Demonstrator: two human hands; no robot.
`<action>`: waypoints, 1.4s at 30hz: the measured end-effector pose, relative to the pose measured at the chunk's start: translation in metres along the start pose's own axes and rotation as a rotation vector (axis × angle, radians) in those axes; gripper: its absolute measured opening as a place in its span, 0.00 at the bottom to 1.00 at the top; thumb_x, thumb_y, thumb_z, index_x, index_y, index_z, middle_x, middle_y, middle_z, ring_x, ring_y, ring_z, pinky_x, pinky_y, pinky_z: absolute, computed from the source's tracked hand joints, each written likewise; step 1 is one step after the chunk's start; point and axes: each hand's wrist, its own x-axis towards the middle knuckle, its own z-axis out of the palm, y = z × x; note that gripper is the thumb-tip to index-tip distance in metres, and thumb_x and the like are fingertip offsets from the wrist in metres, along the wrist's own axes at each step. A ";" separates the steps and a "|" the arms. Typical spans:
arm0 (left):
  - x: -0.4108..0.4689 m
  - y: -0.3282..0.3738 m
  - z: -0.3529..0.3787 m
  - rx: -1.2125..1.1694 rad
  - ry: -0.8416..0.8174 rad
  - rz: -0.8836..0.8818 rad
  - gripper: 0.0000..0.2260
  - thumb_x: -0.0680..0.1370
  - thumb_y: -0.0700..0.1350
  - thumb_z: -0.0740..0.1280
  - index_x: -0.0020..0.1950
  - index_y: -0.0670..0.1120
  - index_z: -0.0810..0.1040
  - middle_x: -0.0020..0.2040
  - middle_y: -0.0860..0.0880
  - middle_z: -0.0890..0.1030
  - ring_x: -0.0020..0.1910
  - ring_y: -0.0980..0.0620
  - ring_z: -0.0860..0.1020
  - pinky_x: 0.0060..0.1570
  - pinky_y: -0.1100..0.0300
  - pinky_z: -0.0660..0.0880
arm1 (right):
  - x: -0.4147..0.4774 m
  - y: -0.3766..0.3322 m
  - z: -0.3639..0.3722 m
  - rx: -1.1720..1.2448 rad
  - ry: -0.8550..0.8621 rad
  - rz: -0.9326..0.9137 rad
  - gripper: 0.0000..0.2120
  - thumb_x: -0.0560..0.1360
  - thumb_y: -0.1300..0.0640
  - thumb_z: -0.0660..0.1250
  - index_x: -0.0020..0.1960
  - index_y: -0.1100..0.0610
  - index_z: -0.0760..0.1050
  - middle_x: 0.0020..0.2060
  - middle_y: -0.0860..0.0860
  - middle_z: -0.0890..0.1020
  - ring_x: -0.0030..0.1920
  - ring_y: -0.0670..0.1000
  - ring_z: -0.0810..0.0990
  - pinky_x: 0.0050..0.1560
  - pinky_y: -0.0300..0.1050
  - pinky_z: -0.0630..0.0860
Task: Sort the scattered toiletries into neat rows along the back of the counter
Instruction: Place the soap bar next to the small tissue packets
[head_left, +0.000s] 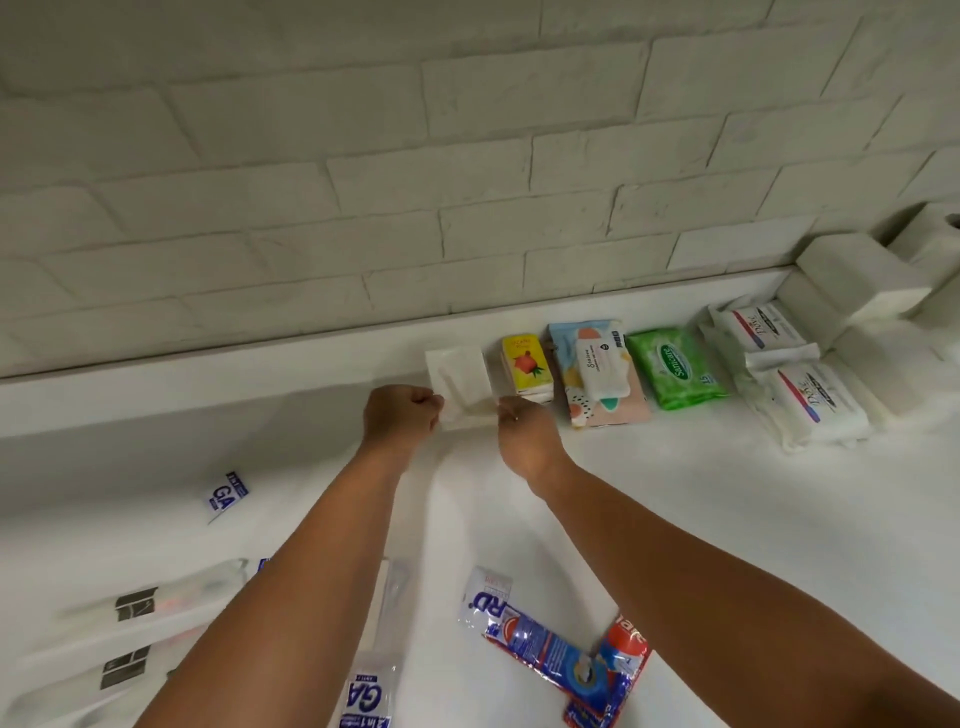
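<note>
Hands meet at the near edge of a flat white packet (460, 382) lying at the left end of the row along the back of the counter (701, 519): the left hand (397, 415) is curled narrow, pinching the packet's near left corner, and the right hand (527, 434) pinches its near right corner. The packet sits just beside a yellow tissue pack (524, 369), so a careless nudge rightward would likely shove that pack askew and ripple along the line; letting go unevenly could leave the packet tilted. Forearms stretched over the loose items also risk dragging the toothpaste tubes (566, 660) or sachets out of place. Readable print: "Sanicare" on the green wipes (675, 369), "Dove" on 2 white packs (795, 384) at the right, "GA" on a blue-and-white sachet (226, 496) and on another sachet (366, 696) near the bottom edge, and "RD" on a white pouch (483, 597). The lettering on the pastel wipes pack (597, 374) is too small to read.
</note>
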 end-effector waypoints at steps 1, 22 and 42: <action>0.005 -0.002 0.003 0.001 -0.005 -0.015 0.10 0.74 0.42 0.73 0.32 0.46 0.82 0.25 0.50 0.79 0.28 0.50 0.76 0.40 0.56 0.75 | 0.001 0.002 0.002 -0.011 -0.018 0.023 0.17 0.80 0.64 0.56 0.66 0.63 0.73 0.64 0.58 0.77 0.65 0.57 0.75 0.68 0.46 0.69; 0.031 -0.022 0.027 0.216 0.051 -0.051 0.10 0.73 0.52 0.72 0.42 0.46 0.85 0.40 0.47 0.86 0.45 0.43 0.84 0.49 0.54 0.80 | 0.009 -0.015 -0.002 -0.200 -0.138 0.084 0.16 0.80 0.60 0.55 0.66 0.63 0.69 0.60 0.62 0.76 0.60 0.62 0.76 0.55 0.49 0.72; -0.111 -0.060 -0.090 0.235 -0.063 0.399 0.06 0.79 0.43 0.69 0.54 0.49 0.83 0.48 0.57 0.83 0.43 0.66 0.79 0.42 0.78 0.69 | -0.124 0.000 0.044 -0.354 -0.120 -0.421 0.14 0.75 0.51 0.68 0.59 0.54 0.79 0.56 0.48 0.82 0.53 0.49 0.80 0.59 0.46 0.75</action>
